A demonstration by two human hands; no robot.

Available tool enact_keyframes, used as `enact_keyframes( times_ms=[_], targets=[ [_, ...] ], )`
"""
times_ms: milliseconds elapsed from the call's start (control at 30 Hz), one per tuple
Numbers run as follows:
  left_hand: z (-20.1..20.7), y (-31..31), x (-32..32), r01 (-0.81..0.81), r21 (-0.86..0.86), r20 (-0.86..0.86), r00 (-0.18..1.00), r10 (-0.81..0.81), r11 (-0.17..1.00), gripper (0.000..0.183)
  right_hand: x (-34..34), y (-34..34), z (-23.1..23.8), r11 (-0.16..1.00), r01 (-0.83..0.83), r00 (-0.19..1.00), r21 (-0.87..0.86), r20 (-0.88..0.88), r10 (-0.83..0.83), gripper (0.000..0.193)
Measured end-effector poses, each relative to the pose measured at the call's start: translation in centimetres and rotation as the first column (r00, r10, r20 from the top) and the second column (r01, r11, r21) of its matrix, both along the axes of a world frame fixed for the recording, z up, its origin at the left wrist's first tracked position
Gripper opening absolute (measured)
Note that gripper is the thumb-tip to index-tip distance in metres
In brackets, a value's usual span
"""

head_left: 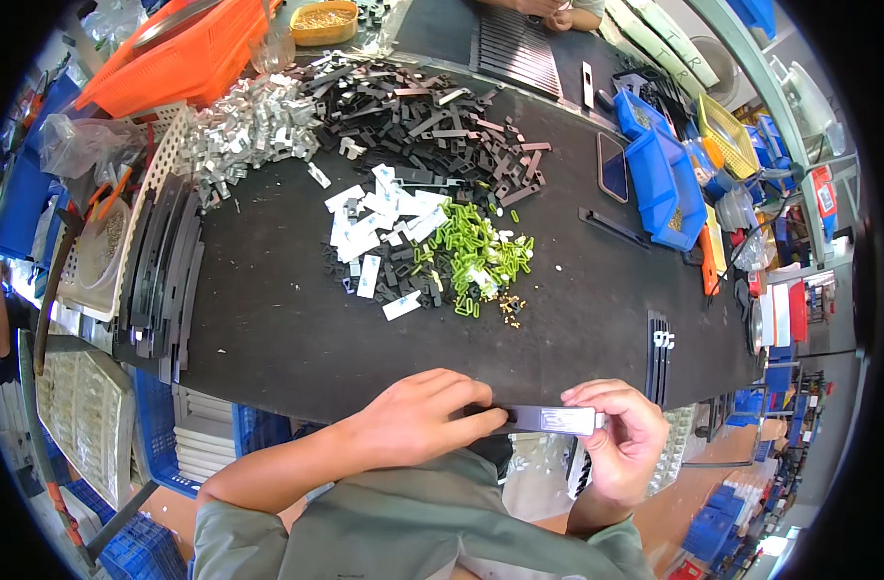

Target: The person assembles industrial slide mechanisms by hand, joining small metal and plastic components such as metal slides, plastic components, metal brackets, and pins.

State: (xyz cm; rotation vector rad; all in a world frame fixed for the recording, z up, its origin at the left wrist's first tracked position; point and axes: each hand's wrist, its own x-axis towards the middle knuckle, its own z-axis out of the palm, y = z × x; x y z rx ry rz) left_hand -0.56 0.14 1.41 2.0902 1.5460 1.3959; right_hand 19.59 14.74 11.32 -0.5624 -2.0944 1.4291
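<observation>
Left hand (427,411): comes in over the near table edge, fingers bent and close together, tips at the left end of a dark strip; whether they grip it or only steady it, I cannot tell.
Right hand (624,435): holds the strip's right end, fingers above and thumb below.
Dark strip (525,418): lies level between the two hands, at the near edge of the black table (278,338), close to the person's body; a pale rectangular label (566,420) covers its right part.
Table centre: a heap of white labelled pieces (379,217) touches a heap of bright green loops (476,246), with tiny gold-coloured bits (511,307) just nearer the person.
Far side: silvery clips (253,130) on the left meet a broad pile of black parts (413,121).
Right side: a phone (612,166) beside a blue bin (647,159); nearer, upright in view, slim dark bars (658,367) with white clips.
Left side: long dark strips (162,275) stacked along a cream basket (144,198).
Top edge: another person's hands (550,12).
</observation>
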Motion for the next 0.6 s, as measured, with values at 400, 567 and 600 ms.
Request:
enact_keyframes(
  times_ms=[400, 567, 600],
  targets=[
    [0.4, -1.3, -1.1, -0.067, -0.132, -0.033, 0.997, 0.063, 0.989, 0.017, 0.7, -0.1, -3.6, 0.927, 0.089, 0.988, -0.363, -0.084, -0.128, 0.026],
    [0.4, -2.0, -3.4, -0.220, -0.334, -0.230, 0.962, 0.148, 0.916, 0.017, -0.2, -0.7, -11.2, 0.706, 0.169, 0.976, -0.687, 0.018, -0.217, 0.028],
    [0.3, -2.0, -3.7, -0.261, -0.338, -0.158, 0.963, 0.219, 0.904, 0.017, -0.4, -0.9, -11.9, 0.673, 0.258, 0.960, -0.693, 0.108, -0.257, 0.026]
  ],
)
